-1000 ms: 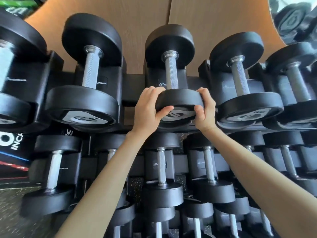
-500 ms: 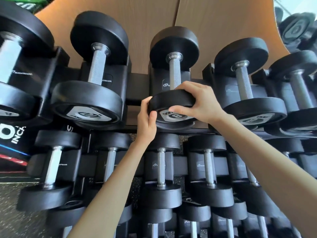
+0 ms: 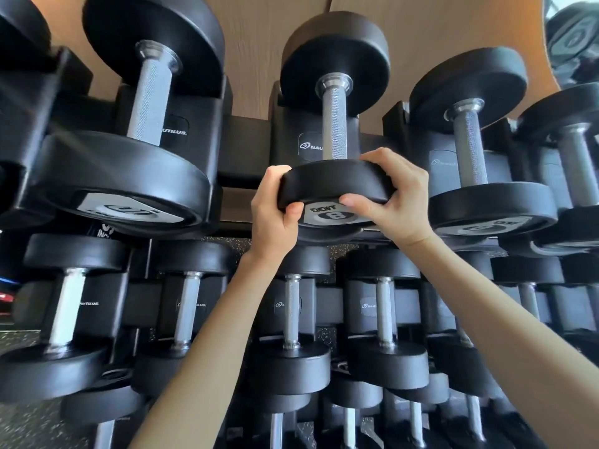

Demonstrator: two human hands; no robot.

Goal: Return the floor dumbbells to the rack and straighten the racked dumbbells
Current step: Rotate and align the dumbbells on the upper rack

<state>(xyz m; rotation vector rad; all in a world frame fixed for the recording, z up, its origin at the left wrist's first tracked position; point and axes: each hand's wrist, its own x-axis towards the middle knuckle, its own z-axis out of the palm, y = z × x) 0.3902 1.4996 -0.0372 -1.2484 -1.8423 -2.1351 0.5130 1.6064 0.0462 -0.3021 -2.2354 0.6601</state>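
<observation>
Rack (image 3: 246, 142), one dumbbell (image 3: 334, 124), two hands (image 3: 275, 218) (image 3: 400, 205)

Along the top we see a wood-grain wall panel (image 3: 259, 43), warm brown, split by a thin vertical seam (image 3: 328, 8) near the centre; low on the left we find dark speckled floor (image 3: 19, 341); at the left we make out a black sign (image 3: 105, 233) with white letters, partly hidden; a red shape (image 3: 5, 301) and a blue streak (image 3: 5, 280) sit at the very edge.
</observation>
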